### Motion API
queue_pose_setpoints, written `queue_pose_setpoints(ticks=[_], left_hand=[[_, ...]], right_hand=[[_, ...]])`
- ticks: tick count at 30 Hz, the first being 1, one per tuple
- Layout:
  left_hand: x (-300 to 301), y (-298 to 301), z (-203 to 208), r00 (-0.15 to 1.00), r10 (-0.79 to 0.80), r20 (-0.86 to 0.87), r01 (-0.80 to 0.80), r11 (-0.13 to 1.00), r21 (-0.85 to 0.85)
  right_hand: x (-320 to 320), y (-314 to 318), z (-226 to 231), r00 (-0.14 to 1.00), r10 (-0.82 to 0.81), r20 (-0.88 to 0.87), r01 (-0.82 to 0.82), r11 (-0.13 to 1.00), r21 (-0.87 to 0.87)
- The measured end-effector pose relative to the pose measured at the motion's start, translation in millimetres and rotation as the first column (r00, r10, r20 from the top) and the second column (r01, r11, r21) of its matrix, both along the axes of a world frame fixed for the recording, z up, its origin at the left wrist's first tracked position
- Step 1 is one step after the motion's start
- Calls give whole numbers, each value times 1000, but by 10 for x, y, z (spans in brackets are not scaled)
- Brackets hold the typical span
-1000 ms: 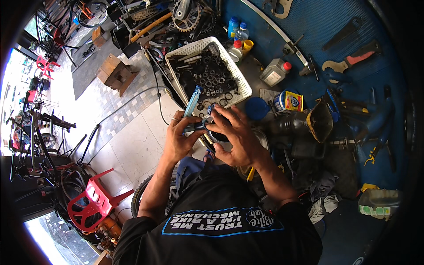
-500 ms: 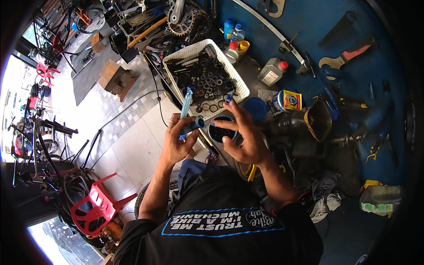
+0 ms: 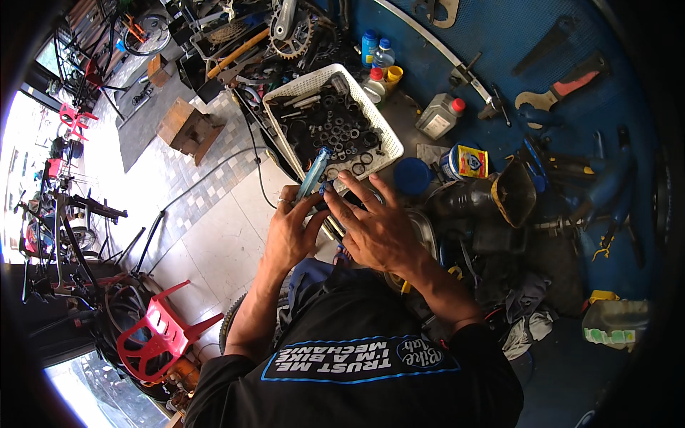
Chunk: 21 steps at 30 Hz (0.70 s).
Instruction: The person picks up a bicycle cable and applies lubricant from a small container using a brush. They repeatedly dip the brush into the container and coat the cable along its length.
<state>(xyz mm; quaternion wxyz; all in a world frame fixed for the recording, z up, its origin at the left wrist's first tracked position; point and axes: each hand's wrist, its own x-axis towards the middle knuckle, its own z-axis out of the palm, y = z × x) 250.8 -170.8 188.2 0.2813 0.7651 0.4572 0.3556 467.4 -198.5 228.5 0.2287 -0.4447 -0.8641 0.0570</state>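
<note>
My left hand (image 3: 285,230) is closed around a long, glossy light-blue part (image 3: 314,172), whose far end points up and away over the parts basket. Its exact kind I cannot make out. My right hand (image 3: 377,232) reaches across from the right with its fingers spread. Its index fingertip meets the near end of the blue part, where a dark blue smear (image 3: 325,187) shows. The thumb and the contact point are partly hidden. Under the right hand, a round dark container is mostly covered. Just beyond the hands lies a white plastic basket (image 3: 392,141) of small rings and dark bike parts.
A grey bottle with a red cap (image 3: 439,116), a blue lid (image 3: 412,175) and a blue tub (image 3: 451,164) stand to the right. Tools hang on the blue wall (image 3: 492,43). A red chair (image 3: 158,328) stands at left, near a wooden block (image 3: 187,128).
My right hand has moved left and down, bringing its index fingertip onto the blue part. The part has tilted rightward in my left hand. The round container is now largely covered.
</note>
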Motion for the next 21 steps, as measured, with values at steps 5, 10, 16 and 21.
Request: queue_pose_setpoints(ticks=[5,10,16,21], left_hand=[[-22,31,3,1000,25,15,-24,998,-52],[-40,71,-31,993,59,106,-41,986,-160],[22,70,-35,984,44,175,-21,991,-128],[40,69,-9,982,47,185,-22,991,-132]], right_hand=[[229,70,-175,982,52,-180,-50,999,15],[316,118,-604,114,-420,-900,-583,706,-403],[197,76,-726,-12,-501,-866,-629,677,-383],[173,33,-662,168,-456,-874,-520,712,-472]])
